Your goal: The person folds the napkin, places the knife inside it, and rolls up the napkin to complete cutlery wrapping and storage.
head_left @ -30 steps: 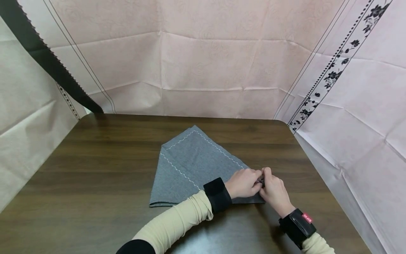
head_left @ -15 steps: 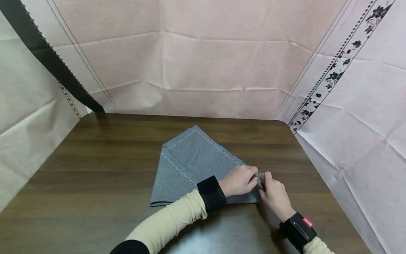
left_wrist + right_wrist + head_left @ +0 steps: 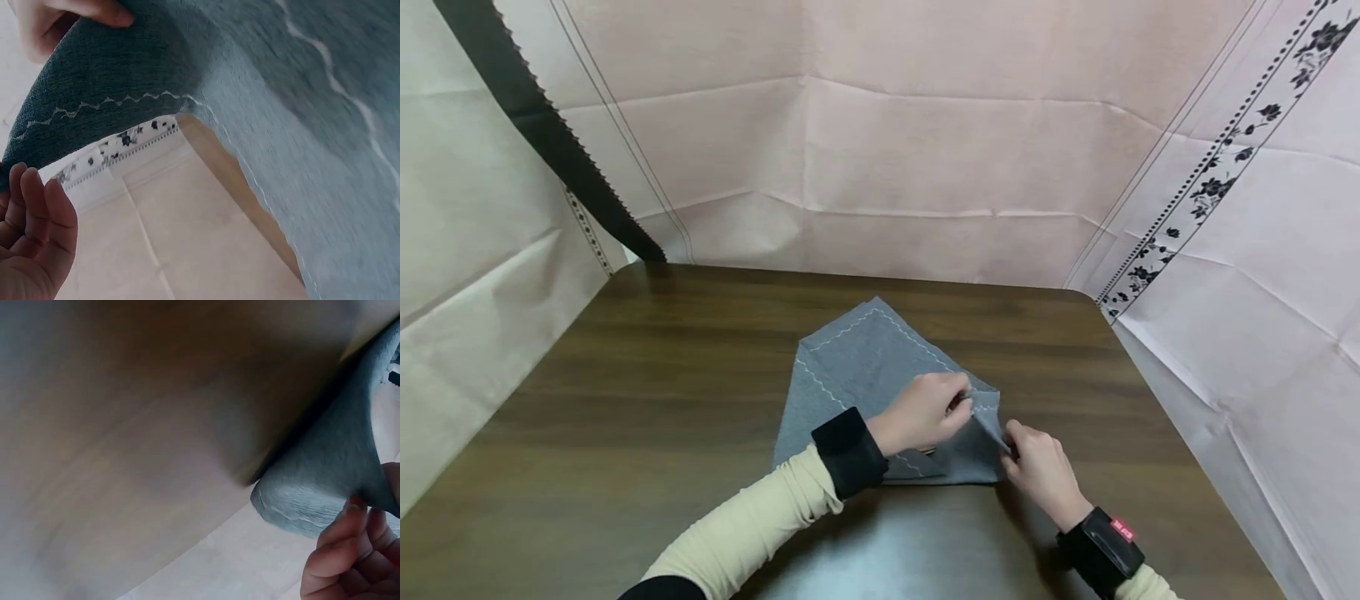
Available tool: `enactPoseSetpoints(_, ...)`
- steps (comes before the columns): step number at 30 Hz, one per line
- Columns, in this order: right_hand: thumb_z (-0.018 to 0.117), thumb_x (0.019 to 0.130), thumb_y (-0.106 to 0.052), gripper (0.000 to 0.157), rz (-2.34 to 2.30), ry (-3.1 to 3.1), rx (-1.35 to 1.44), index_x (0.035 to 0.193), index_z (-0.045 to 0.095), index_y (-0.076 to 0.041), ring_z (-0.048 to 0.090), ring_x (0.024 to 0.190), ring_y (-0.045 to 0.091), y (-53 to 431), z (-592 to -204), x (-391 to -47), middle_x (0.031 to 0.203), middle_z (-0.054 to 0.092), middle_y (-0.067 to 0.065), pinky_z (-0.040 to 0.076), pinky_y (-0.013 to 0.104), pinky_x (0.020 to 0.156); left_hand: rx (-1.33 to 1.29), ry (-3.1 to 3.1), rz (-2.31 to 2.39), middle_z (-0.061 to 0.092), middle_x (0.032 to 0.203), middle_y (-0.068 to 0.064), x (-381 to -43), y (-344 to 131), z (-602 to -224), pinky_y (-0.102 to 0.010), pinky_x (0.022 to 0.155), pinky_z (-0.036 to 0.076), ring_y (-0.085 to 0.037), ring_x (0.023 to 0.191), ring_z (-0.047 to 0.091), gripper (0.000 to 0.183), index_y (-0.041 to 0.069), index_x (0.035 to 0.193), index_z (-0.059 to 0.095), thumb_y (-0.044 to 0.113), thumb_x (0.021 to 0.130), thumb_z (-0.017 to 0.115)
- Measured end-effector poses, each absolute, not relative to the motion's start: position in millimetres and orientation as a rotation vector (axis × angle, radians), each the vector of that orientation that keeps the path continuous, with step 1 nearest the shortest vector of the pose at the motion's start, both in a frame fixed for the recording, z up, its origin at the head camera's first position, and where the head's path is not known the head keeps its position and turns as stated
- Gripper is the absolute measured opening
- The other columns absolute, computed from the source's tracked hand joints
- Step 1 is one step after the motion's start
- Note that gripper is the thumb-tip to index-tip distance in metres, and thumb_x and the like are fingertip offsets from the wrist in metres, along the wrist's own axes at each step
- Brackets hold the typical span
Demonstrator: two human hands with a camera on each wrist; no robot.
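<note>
A folded blue-grey cloth (image 3: 865, 358) with white wavy stitching lies on the table, one corner pointing away from me. My left hand (image 3: 928, 408) grips a raised part of its fold, lifted over the rest of the cloth. At the right end, my right hand (image 3: 1043, 467) pinches the cloth edge between thumb and fingertips. Between the hands, a flap with a stitched border stretches taut. The left wrist view has the lifted cloth (image 3: 250, 106) arching across it. In the right wrist view, the cloth (image 3: 325, 450) curls up from the tabletop into the pinching fingers.
A brown wood-grain table (image 3: 625, 417) with rounded far corners carries the cloth. Behind it hangs a pale creased sheet (image 3: 925, 167), with a black floral band (image 3: 1213, 187) at right and a dark strip (image 3: 550, 125) at left.
My left hand has moved left, pulling a fold of cloth across and opening a flap between the hands. The right hand has dropped slightly, still pinching the edge. The head view has shifted a little.
</note>
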State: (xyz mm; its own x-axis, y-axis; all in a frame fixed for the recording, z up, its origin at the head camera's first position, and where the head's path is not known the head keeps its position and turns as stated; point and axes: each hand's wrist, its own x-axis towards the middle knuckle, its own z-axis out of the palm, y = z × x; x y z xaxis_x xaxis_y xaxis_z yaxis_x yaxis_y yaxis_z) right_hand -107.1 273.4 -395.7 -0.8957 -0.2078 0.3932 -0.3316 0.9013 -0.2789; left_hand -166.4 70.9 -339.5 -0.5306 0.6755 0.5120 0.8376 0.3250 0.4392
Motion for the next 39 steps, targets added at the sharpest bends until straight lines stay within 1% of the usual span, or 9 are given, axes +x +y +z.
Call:
enactPoseSetpoints(5,0.068,0.066,0.005,0.029,0.503,-2.724,0.426,0.066,0.044,-0.012,0.035,0.05,0.008,266,-397,-108,0.057,0.036,-0.007,0.029,0.023,0.046,-1.32,-2.3,-1.038,0.04,0.063,0.004,-167,51,-337,-0.017,0.054,0.029,-0.007,0.054,0.036,0.013,0.01,0.075,0.05,0.004,0.087,0.051)
enactPoseSetpoints(12,0.071,0.067,0.004,0.027,0.543,-2.723,0.503,0.069,0.048,-0.012,0.037,0.052,0.007,253,-397,-111,0.06,0.039,-0.006,0.03,0.022,0.047,-1.232,-2.25,-1.099,0.045,0.063,0.004,-168,13,-339,-0.018,0.052,0.033,-0.006,0.055,0.04,0.009,0.008,0.076,0.053,0.002,0.084,0.054)
enactPoseSetpoints(18,0.071,0.069,0.002,0.025,0.583,-2.76,0.52,0.071,0.05,-0.012,0.037,0.053,0.008,241,-396,-113,0.06,0.04,-0.005,0.031,0.021,0.047,-1.218,-2.23,-1.127,0.048,0.064,0.003,-167,-18,-344,-0.018,0.052,0.037,-0.006,0.055,0.042,0.009,0.006,0.077,0.054,-0.001,0.083,0.056)
enactPoseSetpoints(28,0.073,0.072,-0.006,0.024,0.634,-2.768,0.636,0.07,0.05,-0.014,0.036,0.053,0.004,226,-397,-112,0.062,0.039,-0.008,0.03,0.02,0.047,-1.174,-2.278,-1.126,0.049,0.066,0.006,-161,-69,-355,-0.019,0.052,0.04,-0.004,0.058,0.044,0.013,0.01,0.076,0.055,-0.001,0.082,0.058)
enactPoseSetpoints(36,0.073,0.074,-0.013,0.018,0.596,-2.809,0.783,0.075,0.055,-0.014,0.039,0.057,0.003,218,-398,-112,0.067,0.045,-0.008,0.034,0.019,0.049,-1.169,-2.494,-1.033,0.053,0.073,0.008,-150,-112,-359,-0.026,0.055,0.046,-0.003,0.064,0.048,0.008,0.011,0.077,0.063,0.004,0.082,0.062)
enactPoseSetpoints(39,0.073,0.074,-0.013,0.017,0.561,-2.825,0.837,0.078,0.057,-0.014,0.042,0.059,0.003,216,-398,-112,0.07,0.047,-0.008,0.037,0.02,0.05,-1.193,-2.591,-0.972,0.055,0.075,0.008,-147,-125,-363,-0.023,0.056,0.045,-0.003,0.064,0.049,0.007,0.01,0.078,0.067,0.004,0.081,0.064)
